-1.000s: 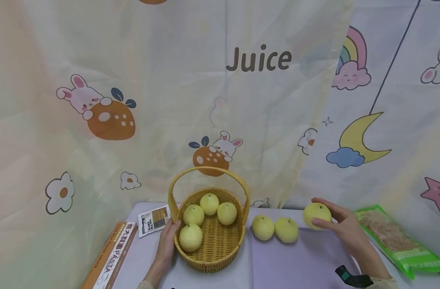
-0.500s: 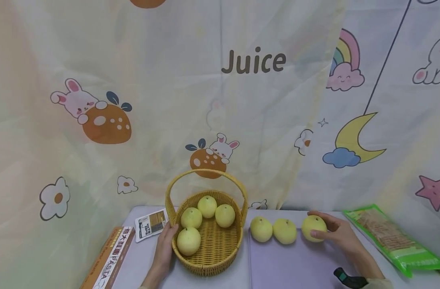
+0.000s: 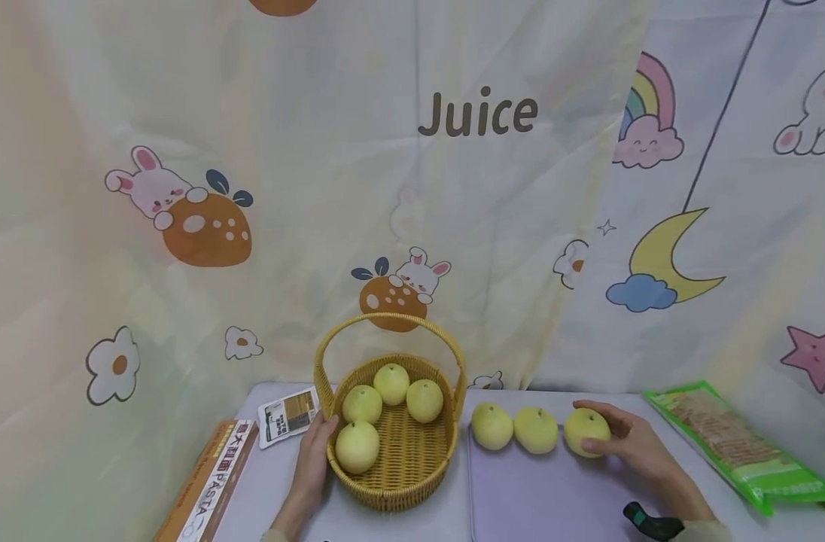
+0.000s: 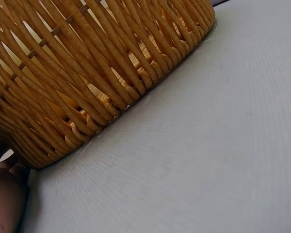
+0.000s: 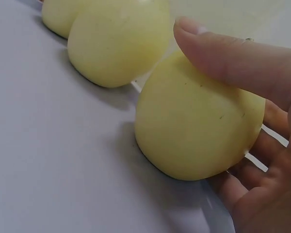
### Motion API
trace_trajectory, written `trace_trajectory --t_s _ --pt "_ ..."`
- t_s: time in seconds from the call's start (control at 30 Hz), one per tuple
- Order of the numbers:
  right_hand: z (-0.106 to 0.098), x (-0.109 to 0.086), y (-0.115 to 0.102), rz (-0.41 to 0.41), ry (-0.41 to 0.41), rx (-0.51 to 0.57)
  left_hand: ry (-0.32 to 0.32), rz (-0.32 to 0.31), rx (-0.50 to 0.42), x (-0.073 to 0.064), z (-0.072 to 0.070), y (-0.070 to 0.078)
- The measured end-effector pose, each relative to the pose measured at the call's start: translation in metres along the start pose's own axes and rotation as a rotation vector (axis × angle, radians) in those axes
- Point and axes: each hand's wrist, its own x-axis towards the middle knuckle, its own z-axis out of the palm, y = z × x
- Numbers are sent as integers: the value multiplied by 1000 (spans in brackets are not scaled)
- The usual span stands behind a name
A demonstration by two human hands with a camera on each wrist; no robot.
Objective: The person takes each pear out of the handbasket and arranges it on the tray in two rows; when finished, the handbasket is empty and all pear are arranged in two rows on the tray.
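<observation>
My right hand (image 3: 632, 443) is around a round yellow-green pear (image 3: 584, 430) at the far right of a row of three, by the back of the lilac board (image 3: 534, 497). In the right wrist view the thumb (image 5: 233, 60) lies across this pear (image 5: 194, 126), with the other fingers behind and beneath it. Two pears (image 3: 491, 426) stand beside it on the left. My left hand (image 3: 311, 459) rests against the left outer side of a wicker basket (image 3: 412, 493), its fingers partly hidden. Several pears (image 3: 357, 446) lie inside the basket, which sits on the table in the left wrist view.
A tall arched handle (image 3: 390, 316) rises over the basket. Left of it lie a small white packet (image 3: 287, 416) and an orange-and-white pasta box (image 3: 209, 482). A green-edged bag (image 3: 738, 444) lies right of the board. A printed curtain (image 3: 494, 211) hangs behind the table.
My right hand has lowered the pear and brought it left, beside the other two on the board. The left hand stays at the basket; the head view has shifted slightly.
</observation>
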Motion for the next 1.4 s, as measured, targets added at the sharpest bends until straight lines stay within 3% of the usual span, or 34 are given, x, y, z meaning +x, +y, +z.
trace_trajectory --t_s 0.27,0.63,1.4 --pt "4 3 -4 21 4 -11 0 7 9 2 0 1" --pt "7 6 -8 37 -51 -14 2 -14 21 2 -2 4" --pt "7 1 -8 -14 -65 65 0 -25 34 4 -2 3"
